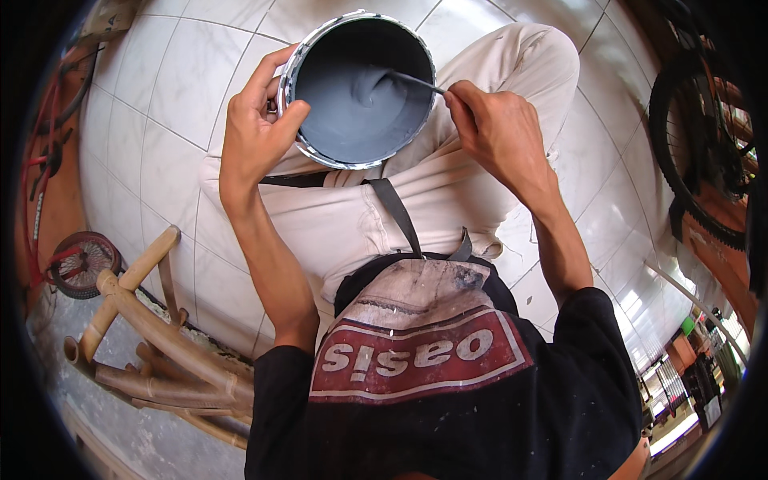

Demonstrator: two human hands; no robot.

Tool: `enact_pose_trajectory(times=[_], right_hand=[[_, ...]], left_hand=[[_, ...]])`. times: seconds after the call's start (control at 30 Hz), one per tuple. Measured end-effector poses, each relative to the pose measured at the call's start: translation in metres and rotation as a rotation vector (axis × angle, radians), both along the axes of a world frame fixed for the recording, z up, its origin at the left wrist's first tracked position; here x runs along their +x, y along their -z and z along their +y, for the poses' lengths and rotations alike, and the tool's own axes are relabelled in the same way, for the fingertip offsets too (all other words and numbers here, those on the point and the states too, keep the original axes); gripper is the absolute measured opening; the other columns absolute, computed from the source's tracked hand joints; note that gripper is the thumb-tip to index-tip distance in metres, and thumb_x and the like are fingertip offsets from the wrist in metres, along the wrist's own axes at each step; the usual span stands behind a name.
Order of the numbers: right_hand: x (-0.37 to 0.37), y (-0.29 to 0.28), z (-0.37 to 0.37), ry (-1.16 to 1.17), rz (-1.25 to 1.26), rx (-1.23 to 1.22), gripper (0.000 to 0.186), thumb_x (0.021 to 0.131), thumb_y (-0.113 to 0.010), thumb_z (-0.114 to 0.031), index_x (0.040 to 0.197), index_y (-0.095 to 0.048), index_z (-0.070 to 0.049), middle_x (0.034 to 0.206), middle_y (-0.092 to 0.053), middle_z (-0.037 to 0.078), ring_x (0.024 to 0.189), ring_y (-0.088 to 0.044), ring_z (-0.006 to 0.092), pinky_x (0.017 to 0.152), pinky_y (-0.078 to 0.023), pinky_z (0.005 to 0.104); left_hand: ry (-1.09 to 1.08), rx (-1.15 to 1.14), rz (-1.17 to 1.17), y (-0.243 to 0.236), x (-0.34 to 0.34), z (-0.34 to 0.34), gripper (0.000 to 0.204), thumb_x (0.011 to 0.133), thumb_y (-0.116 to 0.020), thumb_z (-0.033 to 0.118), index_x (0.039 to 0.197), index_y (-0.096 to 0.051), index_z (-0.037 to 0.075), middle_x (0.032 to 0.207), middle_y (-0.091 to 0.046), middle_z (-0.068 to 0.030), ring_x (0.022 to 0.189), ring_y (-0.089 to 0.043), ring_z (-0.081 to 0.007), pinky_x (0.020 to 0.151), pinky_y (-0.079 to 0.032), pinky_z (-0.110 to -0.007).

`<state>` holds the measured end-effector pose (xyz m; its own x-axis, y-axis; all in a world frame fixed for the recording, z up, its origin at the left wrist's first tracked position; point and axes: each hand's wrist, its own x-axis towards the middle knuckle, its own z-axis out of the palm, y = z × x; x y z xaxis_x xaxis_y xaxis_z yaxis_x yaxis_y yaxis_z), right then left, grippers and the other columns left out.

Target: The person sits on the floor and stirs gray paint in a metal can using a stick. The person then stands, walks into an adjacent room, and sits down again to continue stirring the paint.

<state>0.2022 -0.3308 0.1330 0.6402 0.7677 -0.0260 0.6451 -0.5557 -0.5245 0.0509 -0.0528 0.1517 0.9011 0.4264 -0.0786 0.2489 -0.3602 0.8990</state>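
A round bucket (pixel 362 166) with a dark inside holds grey-blue paint (pixel 336 120) and stands by my crossed legs. Around its left side is my left hand (pixel 260 120), the thumb by the rim and the fingers against the outer wall. My right hand (pixel 498 132) is closed on a thin dark stirring stick (pixel 416 81), which crosses the right rim at a slant. The stick's lower end is hidden in the paint, where a swirl shows on the surface.
White floor tiles (pixel 172 96) surround my legs (pixel 528 60). Bamboo furniture (pixel 172 336) stands at lower left, beside a small red-rimmed wheel (pixel 84 264). At right is a bicycle tyre (pixel 664 132); assorted items lie near a rack (pixel 668 384) at lower right.
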Motion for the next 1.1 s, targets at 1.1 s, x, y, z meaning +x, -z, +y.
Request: enact_pose_trajectory(times=[1.1], right_hand=[[-0.010,-0.019,-0.006,-0.243,0.014,-0.067,0.016,0.104,-0.070,-0.014,0.092,-0.072,-0.003,0.064,-0.064,0.021,0.063,-0.068,0.0438,0.061,-0.052,0.0526]], left_hand=[[0.021,0.009,-0.014,0.004,0.003,0.001,0.063,0.085,-0.065,0.002,0.148,-0.066,0.004,0.090,-0.079,-0.0031,0.072,-0.057,-0.0053,0.067,-0.049,-0.023]])
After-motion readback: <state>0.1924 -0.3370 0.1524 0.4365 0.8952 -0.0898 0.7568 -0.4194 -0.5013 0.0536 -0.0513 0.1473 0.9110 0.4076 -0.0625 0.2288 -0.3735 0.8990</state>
